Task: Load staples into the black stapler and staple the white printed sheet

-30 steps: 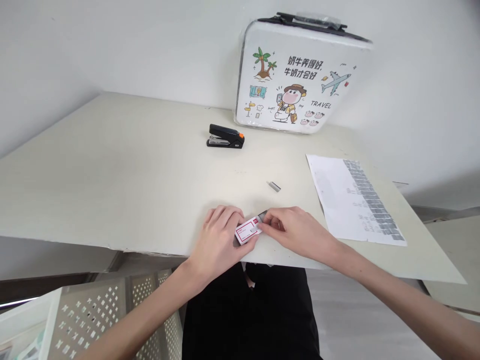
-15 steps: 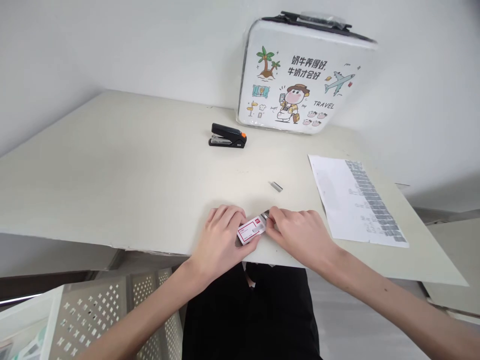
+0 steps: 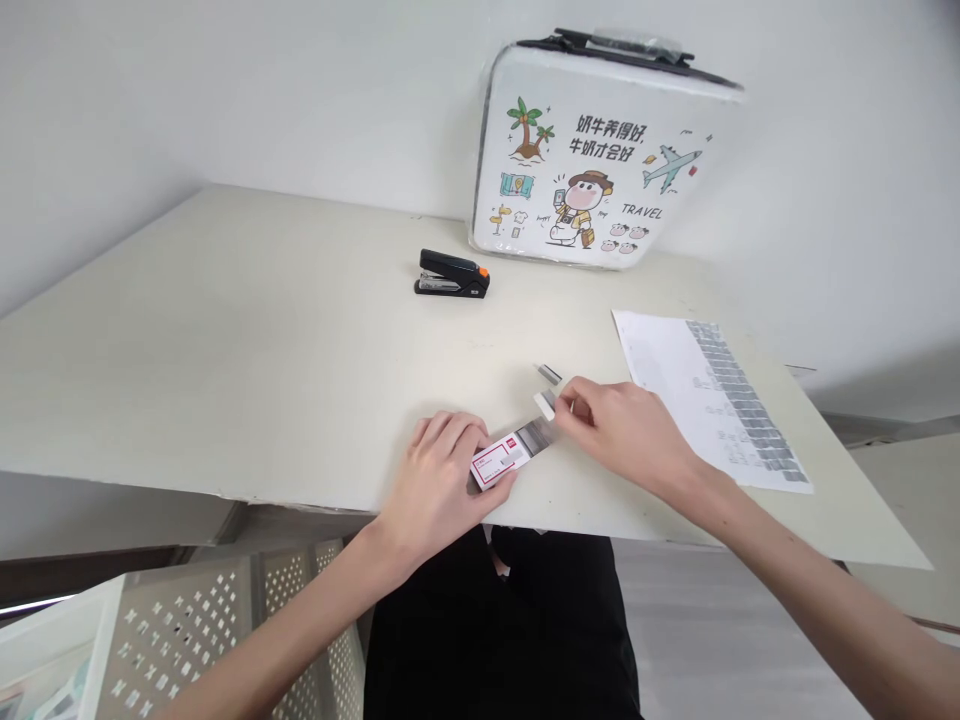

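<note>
My left hand [image 3: 444, 475] is closed around a small white staple box [image 3: 491, 462] with red print, near the table's front edge. At the box's right end, grey staples [image 3: 535, 436] show uncovered. My right hand [image 3: 611, 430] pinches a small whitish-grey strip of staples [image 3: 546, 402] between thumb and fingers, just above and right of the box. Beyond it, another short staple strip [image 3: 549, 373] lies on the table. Farther back, a black stapler [image 3: 451, 275] with an orange part rests with its jaw pointing left.
A white case [image 3: 600, 160] with cartoon prints stands against the wall at the back. On the right lies a printed paper sheet [image 3: 709, 400]. Below the table [image 3: 262, 330], at lower left, is a perforated plastic basket [image 3: 180, 640].
My right hand has drawn away from the box, up and to the right, with a strip of staples in its fingers. More staples show at the box's end. My left hand stays.
</note>
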Demonstrator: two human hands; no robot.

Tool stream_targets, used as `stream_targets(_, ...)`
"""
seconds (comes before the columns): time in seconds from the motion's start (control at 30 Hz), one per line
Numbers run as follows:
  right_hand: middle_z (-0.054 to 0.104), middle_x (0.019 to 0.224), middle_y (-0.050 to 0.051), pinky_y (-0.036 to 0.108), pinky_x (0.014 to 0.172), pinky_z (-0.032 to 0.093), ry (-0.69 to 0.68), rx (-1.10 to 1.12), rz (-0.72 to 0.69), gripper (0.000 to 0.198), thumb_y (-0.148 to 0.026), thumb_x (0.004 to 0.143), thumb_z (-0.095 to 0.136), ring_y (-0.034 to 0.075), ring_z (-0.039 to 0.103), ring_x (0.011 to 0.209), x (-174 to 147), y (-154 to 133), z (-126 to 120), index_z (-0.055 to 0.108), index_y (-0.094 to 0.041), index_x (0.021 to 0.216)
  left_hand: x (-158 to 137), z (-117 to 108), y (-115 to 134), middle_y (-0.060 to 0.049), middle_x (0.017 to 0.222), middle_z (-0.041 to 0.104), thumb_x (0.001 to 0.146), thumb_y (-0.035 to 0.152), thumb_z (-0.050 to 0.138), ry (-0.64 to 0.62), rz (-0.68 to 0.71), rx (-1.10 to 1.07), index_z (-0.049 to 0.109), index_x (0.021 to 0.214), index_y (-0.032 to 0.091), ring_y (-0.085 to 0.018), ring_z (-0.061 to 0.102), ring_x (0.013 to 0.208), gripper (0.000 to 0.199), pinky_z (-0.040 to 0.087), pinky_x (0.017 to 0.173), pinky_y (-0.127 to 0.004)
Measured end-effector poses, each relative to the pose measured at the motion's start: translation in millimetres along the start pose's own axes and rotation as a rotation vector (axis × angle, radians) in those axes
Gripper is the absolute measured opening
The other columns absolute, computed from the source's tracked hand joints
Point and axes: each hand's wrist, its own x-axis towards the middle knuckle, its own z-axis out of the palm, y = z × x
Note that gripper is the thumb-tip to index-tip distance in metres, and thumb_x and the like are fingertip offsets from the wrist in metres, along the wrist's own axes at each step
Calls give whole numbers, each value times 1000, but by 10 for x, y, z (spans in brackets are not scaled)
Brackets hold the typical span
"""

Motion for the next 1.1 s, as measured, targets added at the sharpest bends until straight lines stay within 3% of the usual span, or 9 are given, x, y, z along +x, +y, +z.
stream_targets(0.13,71,70,1,29,55,37,4,164,86,25,-36,96,51,17,59,59,156,93,-46,62,-23,78,-2,-2,-4,-6,102,71,88,30,76,1,-4,3,60,97,21,-25,66,96,20,52,84,-44)
stream_targets(0.3,72,76,3,29,55,38,13,197,42,33,-44,101,47,17,61,61,265,202,6,64,-22,84,-7,0,-19,-6,105,71,90,30,75,1,-13,7,63,101,22,-25,66,97,19,52,86,-44)
stream_targets(0.43,74,79,4,30,58,40,113,115,50,34,-49,102,48,19,64,63,217,295,9,68,-22,95,-16,-11,-46,-7,109,71,94,33,72,1,-10,44,63,107,21,-26,66,99,20,53,87,-45)
stream_targets(0.53,74,76,3,30,60,43,143,178,92,32,-48,101,50,19,65,63,79,336,-37,68,-23,96,-25,-23,-73,-7,110,71,96,35,70,3,3,61,64,111,21,-27,66,101,21,54,87,-46)
stream_targets(0.7,76,85,2,31,64,51,5,405,61,29,-47,101,52,18,68,69,-151,320,24,70,-25,104,-16,-37,-77,-8,110,71,99,35,67,19,24,50,63,114,21,-25,68,97,21,57,86,-45)
stream_targets(0.83,76,95,3,31,67,54,-137,717,25,35,-50,104,48,15,69,68,-233,252,140,68,-24,117,-13,-57,-42,-8,112,72,100,37,65,11,15,31,63,116,21,-24,70,93,23,60,80,-42)
stream_targets(1.1,73,89,2,28,61,49,-281,1081,8,33,-49,105,50,12,61,64,-394,43,143,65,-21,115,-95,-215,45,-6,108,76,103,35,64,-59,20,-33,60,127,22,-20,73,89,28,61,74,-34)
